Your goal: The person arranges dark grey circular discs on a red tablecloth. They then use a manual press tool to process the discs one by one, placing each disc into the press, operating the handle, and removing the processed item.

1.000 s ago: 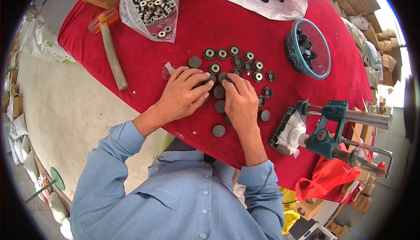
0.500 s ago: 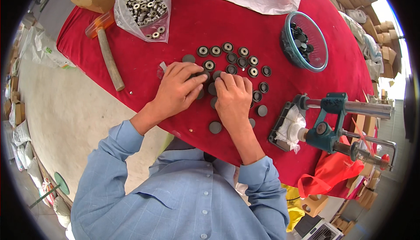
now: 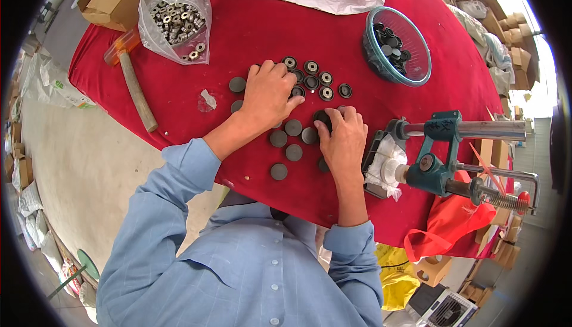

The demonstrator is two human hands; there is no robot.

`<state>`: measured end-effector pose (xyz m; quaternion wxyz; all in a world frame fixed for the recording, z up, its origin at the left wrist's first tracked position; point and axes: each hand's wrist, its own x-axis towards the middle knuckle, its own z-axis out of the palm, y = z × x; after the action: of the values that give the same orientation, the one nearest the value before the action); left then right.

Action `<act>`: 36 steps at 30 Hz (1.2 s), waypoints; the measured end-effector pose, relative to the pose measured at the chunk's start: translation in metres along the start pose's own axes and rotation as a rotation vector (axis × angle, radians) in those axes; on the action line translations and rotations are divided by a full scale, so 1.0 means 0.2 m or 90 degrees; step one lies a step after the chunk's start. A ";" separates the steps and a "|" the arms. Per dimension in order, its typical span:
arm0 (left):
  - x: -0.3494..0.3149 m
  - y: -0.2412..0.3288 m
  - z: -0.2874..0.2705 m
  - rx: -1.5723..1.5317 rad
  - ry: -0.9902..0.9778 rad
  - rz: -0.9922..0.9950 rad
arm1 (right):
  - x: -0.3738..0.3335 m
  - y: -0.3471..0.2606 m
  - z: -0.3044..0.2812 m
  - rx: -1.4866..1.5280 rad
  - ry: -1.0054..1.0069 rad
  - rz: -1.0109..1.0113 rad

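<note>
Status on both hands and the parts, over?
Left grip at the open cups. Right grip touching a dark disc. Green press close on the right.

Stacked cartons (image 3: pixel 519 60) stand right in bright light, pale floor (image 3: pixel 89 154) left.

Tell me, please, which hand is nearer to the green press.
Right. The right hand is close by on the press's left; the left hand is farther left, over the dark round pieces.
</note>
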<state>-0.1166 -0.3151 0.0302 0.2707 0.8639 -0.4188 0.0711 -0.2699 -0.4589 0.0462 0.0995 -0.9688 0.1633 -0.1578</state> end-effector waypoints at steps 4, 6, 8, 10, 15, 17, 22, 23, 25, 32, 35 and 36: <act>0.03 -0.01 -0.02 -0.148 -0.006 0.004 | 0.02 0.01 -0.01 0.218 -0.028 0.061; 0.04 -0.03 -0.09 -0.343 -0.044 -0.128 | 0.06 0.03 -0.02 0.327 -0.020 0.099; 0.03 -0.07 -0.15 -0.460 -0.036 -0.208 | 0.12 0.04 -0.03 0.369 0.048 0.111; 0.00 -0.15 -0.21 -0.501 0.022 -0.231 | 0.17 0.07 -0.01 0.295 0.124 0.079; -0.13 -0.24 -0.29 -0.402 0.073 -0.203 | 0.22 0.11 0.08 0.186 0.190 -0.019; -0.18 -0.26 -0.28 -0.433 0.101 -0.216 | 0.22 0.10 0.11 0.162 0.176 -0.034; -0.22 -0.25 -0.29 -0.373 0.127 -0.186 | 0.20 0.09 0.13 0.193 0.166 -0.011; -0.22 -0.24 -0.29 -0.364 0.128 -0.180 | 0.21 0.10 0.13 0.178 0.156 -0.021; -0.22 -0.23 -0.29 -0.347 0.132 -0.163 | 0.21 0.11 0.14 0.150 0.136 -0.040; -0.21 -0.21 -0.26 -0.276 0.151 -0.083 | 0.10 0.08 0.16 0.028 0.119 -0.107; -0.22 -0.21 -0.22 -0.234 0.131 -0.038 | 0.06 0.04 0.16 -0.098 0.112 -0.139; -0.23 -0.21 -0.20 -0.218 0.120 -0.023 | 0.05 0.02 0.17 -0.143 0.104 -0.149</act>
<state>-0.1090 -0.2415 0.0312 0.4529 0.8020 -0.3821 0.0750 -0.2511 -0.4607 0.0155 -0.0422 -0.9701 0.0735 -0.2275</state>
